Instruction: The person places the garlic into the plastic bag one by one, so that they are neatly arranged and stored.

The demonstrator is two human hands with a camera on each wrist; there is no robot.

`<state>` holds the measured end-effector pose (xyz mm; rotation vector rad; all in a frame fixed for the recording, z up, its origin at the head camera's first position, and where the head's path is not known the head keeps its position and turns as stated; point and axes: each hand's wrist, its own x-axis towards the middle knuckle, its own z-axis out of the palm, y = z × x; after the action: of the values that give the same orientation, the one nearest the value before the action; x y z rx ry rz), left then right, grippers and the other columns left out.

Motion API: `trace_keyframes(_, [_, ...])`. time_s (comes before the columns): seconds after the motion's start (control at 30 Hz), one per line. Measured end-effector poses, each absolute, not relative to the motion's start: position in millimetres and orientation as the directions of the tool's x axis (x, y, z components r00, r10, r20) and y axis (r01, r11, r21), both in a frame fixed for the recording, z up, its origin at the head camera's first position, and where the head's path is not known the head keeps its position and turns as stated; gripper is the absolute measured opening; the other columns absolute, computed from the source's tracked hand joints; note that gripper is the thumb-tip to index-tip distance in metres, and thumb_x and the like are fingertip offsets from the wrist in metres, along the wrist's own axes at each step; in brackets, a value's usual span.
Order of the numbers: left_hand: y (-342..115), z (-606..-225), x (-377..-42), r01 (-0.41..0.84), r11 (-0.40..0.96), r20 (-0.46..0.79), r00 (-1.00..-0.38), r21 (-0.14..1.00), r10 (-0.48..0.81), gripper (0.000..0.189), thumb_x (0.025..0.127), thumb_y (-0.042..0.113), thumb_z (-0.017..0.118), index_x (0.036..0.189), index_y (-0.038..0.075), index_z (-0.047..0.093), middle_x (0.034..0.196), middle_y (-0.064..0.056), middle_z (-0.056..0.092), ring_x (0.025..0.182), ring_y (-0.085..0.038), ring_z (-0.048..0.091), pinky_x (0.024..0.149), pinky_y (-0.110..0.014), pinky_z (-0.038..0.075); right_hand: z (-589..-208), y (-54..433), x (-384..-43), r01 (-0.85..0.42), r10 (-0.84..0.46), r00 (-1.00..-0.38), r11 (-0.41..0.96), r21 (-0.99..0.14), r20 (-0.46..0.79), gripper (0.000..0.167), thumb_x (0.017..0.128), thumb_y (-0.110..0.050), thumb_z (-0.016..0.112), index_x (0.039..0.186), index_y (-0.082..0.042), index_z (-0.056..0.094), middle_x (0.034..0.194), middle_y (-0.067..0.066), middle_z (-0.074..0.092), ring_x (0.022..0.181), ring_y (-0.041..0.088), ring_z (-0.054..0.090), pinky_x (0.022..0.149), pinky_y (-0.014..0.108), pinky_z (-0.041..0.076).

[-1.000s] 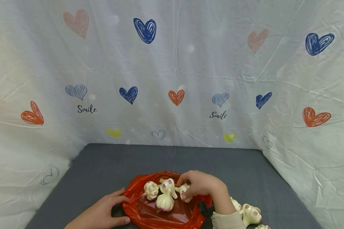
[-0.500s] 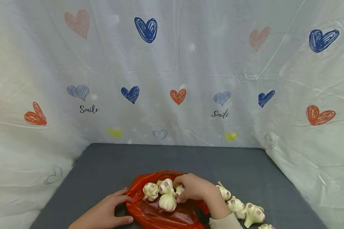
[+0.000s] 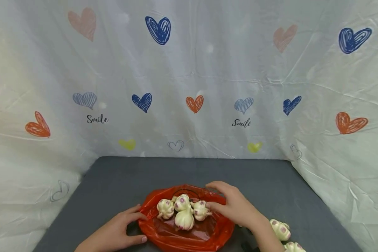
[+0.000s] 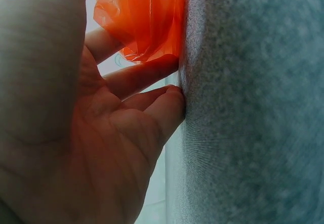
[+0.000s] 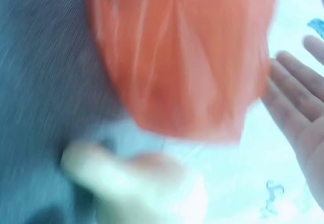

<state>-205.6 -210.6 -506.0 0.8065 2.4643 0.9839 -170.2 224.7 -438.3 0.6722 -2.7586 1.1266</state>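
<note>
Our spread left hand (image 3: 121, 226) should steady the red bag (image 3: 222, 228). Our right hand (image 3: 232, 203), also spread, mustn't jostle the garlic (image 3: 184, 220).

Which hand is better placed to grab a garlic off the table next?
Probably the right hand: it looks empty, and the loose garlic lies on its side of the red bag. The left hand touches the bag's opposite edge.

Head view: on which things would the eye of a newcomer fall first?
Probably on the red plastic bag, bottom centre on the grey table, with four pale garlic bulbs showing inside. Then on the left hand touching its left rim and the right hand over its right side. Behind, a whitish sheet with coloured hearts fills the upper picture.
</note>
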Motion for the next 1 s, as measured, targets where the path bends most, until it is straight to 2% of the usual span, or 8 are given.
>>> trace_keyframes(0.2, [-211.3,-510.3,-205.7,0.384,0.576,-0.108,-0.759,0.721,0.642,0.045,0.098,0.050,0.082,0.135,0.027,0.074,0.162,-0.034,0.045,0.144,-0.064,0.043,0.105,-0.080,0.044,-436.5,251.9,-150.6,-0.413,-0.183,-0.901,0.636,-0.652,0.392,0.053,0.101,-0.038,0.082,0.150,-0.027,0.064,0.149,0.000,0.066,0.127,0.024,0.068,0.101,0.047,0.059])
trace_keyframes(0.33, [-211.7,-509.6,-205.8,0.385,0.578,-0.109,-0.759,0.720,0.642,0.046,0.098,0.052,0.082,0.135,0.026,0.074,0.162,-0.033,0.046,0.145,-0.062,0.044,0.105,-0.078,0.046,-436.4,264.7,-140.7,-0.379,-0.088,-0.899,0.648,-0.661,0.428,0.053,0.101,-0.030,0.083,0.150,-0.024,0.065,0.148,0.000,0.067,0.125,0.024,0.070,0.101,0.048,0.059])
trace_keyframes(0.47, [-212.2,-509.2,-205.9,0.396,0.577,-0.101,-0.757,0.714,0.645,0.046,0.098,0.051,0.082,0.135,0.026,0.074,0.162,-0.032,0.047,0.146,-0.061,0.045,0.105,-0.078,0.046,-441.1,272.2,-139.3,-0.324,-0.001,-0.900,0.672,-0.666,0.437,0.050,0.101,-0.031,0.083,0.148,-0.024,0.067,0.145,-0.003,0.069,0.124,0.023,0.070,0.100,0.047,0.060])
trace_keyframes(0.7, [-212.9,-510.7,-205.8,0.405,0.585,-0.097,-0.760,0.702,0.643,0.048,0.097,0.057,0.081,0.135,0.028,0.074,0.163,-0.029,0.047,0.146,-0.058,0.046,0.105,-0.076,0.048,-455.4,279.8,-145.7,-0.214,0.097,-0.924,0.671,-0.710,0.371,0.058,0.102,-0.046,0.080,0.150,-0.017,0.065,0.149,0.008,0.066,0.133,0.038,0.066,0.104,0.063,0.055])
trace_keyframes(0.77, [-213.6,-510.5,-206.0,0.405,0.583,-0.095,-0.760,0.704,0.643,0.048,0.097,0.057,0.081,0.135,0.029,0.074,0.163,-0.029,0.047,0.146,-0.058,0.046,0.105,-0.076,0.047,-456.2,282.2,-146.4,-0.173,0.115,-0.937,0.668,-0.724,0.330,0.062,0.101,-0.050,0.078,0.151,-0.017,0.064,0.152,0.011,0.064,0.137,0.042,0.062,0.102,0.062,0.057])
trace_keyframes(0.83, [-214.1,-509.8,-206.0,0.409,0.582,-0.093,-0.759,0.703,0.645,0.047,0.096,0.058,0.081,0.135,0.031,0.074,0.163,-0.029,0.046,0.146,-0.058,0.046,0.105,-0.076,0.047,-456.3,285.1,-146.3,-0.126,0.132,-0.952,0.653,-0.747,0.276,0.065,0.101,-0.053,0.078,0.153,-0.016,0.062,0.155,0.014,0.061,0.139,0.045,0.059,0.092,0.058,0.062])
trace_keyframes(0.93, [-214.8,-508.8,-206.0,0.407,0.582,-0.094,-0.759,0.704,0.645,0.046,0.096,0.058,0.081,0.134,0.033,0.074,0.164,-0.029,0.046,0.146,-0.057,0.047,0.105,-0.076,0.047,-456.9,289.9,-146.8,-0.066,0.147,-0.967,0.647,-0.760,0.209,0.070,0.100,-0.058,0.076,0.155,-0.016,0.060,0.158,0.016,0.058,0.142,0.047,0.056,0.094,0.057,0.061])
trace_keyframes(1.0, [-215.4,-508.5,-206.2,0.405,0.582,-0.096,-0.759,0.706,0.644,0.045,0.096,0.057,0.081,0.134,0.034,0.074,0.164,-0.029,0.046,0.146,-0.057,0.047,0.106,-0.076,0.047,-457.7,293.3,-148.1,-0.039,0.145,-0.974,0.643,-0.765,0.172,0.074,0.099,-0.060,0.076,0.156,-0.016,0.059,0.159,0.017,0.056,0.144,0.047,0.054,0.101,0.060,0.058])
